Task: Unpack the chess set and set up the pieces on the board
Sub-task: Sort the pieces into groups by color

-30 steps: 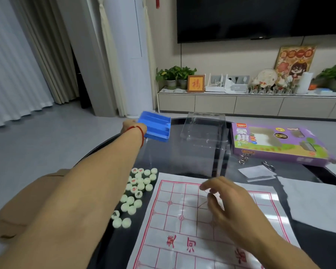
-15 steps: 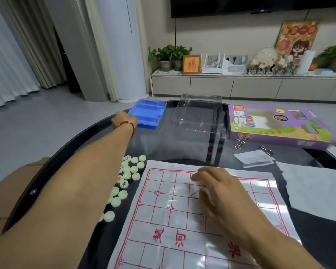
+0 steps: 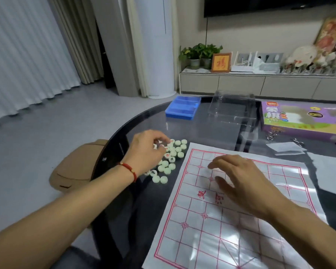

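Fingers of my left hand (image 3: pixel 145 150) curl down into the heap of pale green chess pieces (image 3: pixel 171 158), the tips pinching at one of the discs near the far side of the pile; which disc exactly I cannot make out, since my knuckles cover it. A red cord bracelet (image 3: pixel 128 169) sits on that wrist. The rest of the pieces spread from under my palm toward my right, ending just beside the edge of the board (image 3: pixel 231 220), a thin white sheet with a red grid lying flat on the dark glass table (image 3: pixel 147 123).

My right hand (image 3: pixel 241 177) hovers low over the far half of the board, fingers loosely spread and relaxed, holding nothing; whether the tips touch the sheet I cannot tell.

Well beyond my left fingertips, near the table's far rim, lies the blue tray (image 3: pixel 181 107). Beyond my right fingertips stands the clear plastic lid (image 3: pixel 231 107), and to its right the purple box (image 3: pixel 303 121). No piece stands on the grid.
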Demonstrator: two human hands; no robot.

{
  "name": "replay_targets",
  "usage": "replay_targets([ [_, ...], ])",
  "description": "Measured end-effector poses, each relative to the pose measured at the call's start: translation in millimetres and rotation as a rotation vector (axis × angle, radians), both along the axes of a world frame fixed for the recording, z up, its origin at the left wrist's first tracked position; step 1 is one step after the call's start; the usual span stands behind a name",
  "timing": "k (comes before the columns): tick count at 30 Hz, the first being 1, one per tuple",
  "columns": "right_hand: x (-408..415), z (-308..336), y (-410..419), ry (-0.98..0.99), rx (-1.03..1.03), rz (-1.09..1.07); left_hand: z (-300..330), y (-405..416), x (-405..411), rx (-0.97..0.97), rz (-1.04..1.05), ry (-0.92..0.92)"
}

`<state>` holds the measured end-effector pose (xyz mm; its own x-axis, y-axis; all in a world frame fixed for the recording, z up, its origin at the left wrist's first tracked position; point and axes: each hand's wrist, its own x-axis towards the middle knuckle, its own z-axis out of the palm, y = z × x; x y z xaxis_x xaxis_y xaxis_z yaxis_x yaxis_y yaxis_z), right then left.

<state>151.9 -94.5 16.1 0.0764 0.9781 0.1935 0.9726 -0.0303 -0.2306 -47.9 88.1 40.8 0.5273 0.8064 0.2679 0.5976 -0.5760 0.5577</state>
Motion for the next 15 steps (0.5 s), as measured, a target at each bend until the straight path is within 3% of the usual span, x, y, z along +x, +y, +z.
replay_targets([
  [7,-67.4,1.3,6.5,-0.050,-0.031,0.159,-45.1,-40.9,-64.2,0.176,-0.125,0.163],
  [11,-87.2,-11.0,2.2,-0.183,-0.205,0.169,-57.9,-45.1,-71.6,0.230,-0.173,0.174],
  [15,-75.5,-13.6,-15.6,-0.152,-0.268,0.180,-60.9,-50.0,-71.6,0.249,-0.195,0.165],
])
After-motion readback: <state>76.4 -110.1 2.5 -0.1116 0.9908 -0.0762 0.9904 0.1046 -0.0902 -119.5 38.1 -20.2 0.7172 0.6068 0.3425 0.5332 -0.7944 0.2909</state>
